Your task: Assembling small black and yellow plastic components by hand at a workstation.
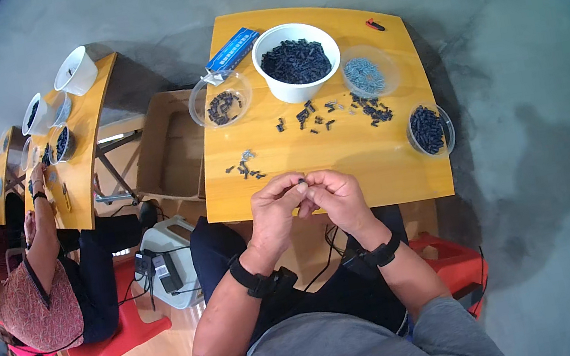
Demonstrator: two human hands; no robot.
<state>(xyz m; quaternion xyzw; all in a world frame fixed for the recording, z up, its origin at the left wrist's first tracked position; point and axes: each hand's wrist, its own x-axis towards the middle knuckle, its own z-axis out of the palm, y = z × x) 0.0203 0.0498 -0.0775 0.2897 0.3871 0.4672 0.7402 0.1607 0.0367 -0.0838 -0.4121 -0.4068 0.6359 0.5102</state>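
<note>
My left hand (276, 213) and my right hand (338, 201) meet just above the near edge of the yellow table (357, 159). Their fingertips pinch a small black part (302, 181), mostly covered by the fingers. Beyond them, loose black parts (304, 113) lie scattered at mid-table, with more black parts (378, 114) to their right. Closer to my left hand are small silvery screw-like pieces (248, 155) and a few black bits (248, 173). A white bucket (301, 92) full of black parts stands at the back.
A clear tub of grey-blue screw-like pieces (364, 77), a clear tub of black parts (427, 131), a shallow clear tub (198, 110), a blue box (232, 50) and a red-black tool (374, 25) are on the table. Left stand a cardboard box (165, 152) and another person's table (90, 112).
</note>
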